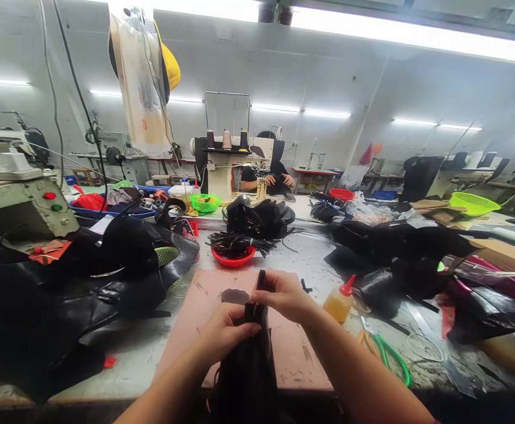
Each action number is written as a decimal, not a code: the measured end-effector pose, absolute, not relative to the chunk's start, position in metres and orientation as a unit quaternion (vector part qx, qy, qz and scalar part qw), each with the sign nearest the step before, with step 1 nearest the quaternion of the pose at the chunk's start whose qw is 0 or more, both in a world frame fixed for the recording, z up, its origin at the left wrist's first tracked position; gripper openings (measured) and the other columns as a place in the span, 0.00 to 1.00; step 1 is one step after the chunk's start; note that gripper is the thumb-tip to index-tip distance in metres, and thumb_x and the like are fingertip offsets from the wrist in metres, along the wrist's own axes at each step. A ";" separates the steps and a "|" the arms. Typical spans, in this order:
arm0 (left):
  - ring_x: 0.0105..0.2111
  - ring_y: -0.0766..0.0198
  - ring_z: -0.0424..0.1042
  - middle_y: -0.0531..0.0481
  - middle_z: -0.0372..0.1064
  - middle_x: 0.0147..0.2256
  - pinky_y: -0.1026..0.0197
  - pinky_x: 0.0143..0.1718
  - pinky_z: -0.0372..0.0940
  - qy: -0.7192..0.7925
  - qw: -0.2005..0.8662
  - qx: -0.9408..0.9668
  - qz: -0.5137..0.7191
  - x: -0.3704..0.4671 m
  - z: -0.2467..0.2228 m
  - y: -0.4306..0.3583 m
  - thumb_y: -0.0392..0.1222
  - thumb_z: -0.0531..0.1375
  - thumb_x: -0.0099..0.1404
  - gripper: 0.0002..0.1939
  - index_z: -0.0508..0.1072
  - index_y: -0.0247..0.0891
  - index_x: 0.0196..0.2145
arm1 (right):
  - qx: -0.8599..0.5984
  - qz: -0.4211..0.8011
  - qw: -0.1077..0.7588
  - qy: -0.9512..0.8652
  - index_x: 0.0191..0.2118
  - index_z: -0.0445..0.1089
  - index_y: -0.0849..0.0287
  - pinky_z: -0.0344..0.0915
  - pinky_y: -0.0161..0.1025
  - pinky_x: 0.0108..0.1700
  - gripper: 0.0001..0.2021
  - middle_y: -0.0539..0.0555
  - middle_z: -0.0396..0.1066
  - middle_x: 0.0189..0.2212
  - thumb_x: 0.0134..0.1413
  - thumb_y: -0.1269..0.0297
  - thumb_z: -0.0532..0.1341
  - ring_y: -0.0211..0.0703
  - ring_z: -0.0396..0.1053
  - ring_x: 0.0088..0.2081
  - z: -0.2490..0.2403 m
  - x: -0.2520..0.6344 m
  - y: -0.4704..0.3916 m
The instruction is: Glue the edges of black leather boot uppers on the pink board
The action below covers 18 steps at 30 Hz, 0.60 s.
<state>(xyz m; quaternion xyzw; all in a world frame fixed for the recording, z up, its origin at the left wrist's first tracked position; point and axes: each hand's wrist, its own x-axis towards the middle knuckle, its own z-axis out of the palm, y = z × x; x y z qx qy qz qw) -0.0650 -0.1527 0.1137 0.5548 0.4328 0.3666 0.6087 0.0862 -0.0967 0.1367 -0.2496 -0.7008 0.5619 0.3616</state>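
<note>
My left hand (226, 333) is closed on the top of a black leather piece (246, 377), its thumb and fingers pinching the edge. The piece hangs toward me over the near side of a pink work mat (195, 318). My right hand (289, 294) pinches a short black strip (261, 280) that stands upright just above that edge. Both hands are close together, almost touching. A greyish flap (234, 295) shows behind my left hand. Whether the strip is joined to the leather cannot be told, as my fingers cover the spot.
A red bowl (233, 259) of black strips stands beyond the mat. Right of it lie a glue bottle (340, 299) with a red tip and a green ring (392, 356). Black leather piles (120, 294) flank the left. Across the table a person sits behind a sewing machine (222, 171).
</note>
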 end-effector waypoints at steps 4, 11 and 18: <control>0.20 0.68 0.59 0.55 0.62 0.18 0.65 0.23 0.52 0.441 0.615 0.545 0.361 -0.065 0.113 -0.153 0.49 0.65 0.44 0.15 0.72 0.33 0.23 | -0.260 0.542 0.366 -0.711 0.24 0.65 0.60 0.58 0.34 0.28 0.16 0.47 0.63 0.21 0.40 0.51 0.65 0.36 0.60 0.24 0.135 0.086 -0.099; 0.20 0.69 0.59 0.55 0.62 0.18 0.66 0.22 0.52 0.444 0.624 0.524 0.374 -0.066 0.113 -0.154 0.49 0.65 0.43 0.15 0.71 0.34 0.21 | -0.264 0.536 0.370 -0.711 0.24 0.64 0.60 0.56 0.33 0.27 0.12 0.46 0.62 0.21 0.42 0.57 0.64 0.34 0.58 0.24 0.129 0.083 -0.101; 0.19 0.71 0.55 0.56 0.59 0.17 0.66 0.22 0.49 0.444 0.594 0.545 0.391 -0.068 0.108 -0.153 0.49 0.65 0.44 0.14 0.72 0.33 0.20 | -0.304 0.502 0.363 -0.724 0.25 0.63 0.59 0.58 0.34 0.28 0.11 0.47 0.63 0.21 0.42 0.58 0.64 0.36 0.60 0.25 0.122 0.077 -0.105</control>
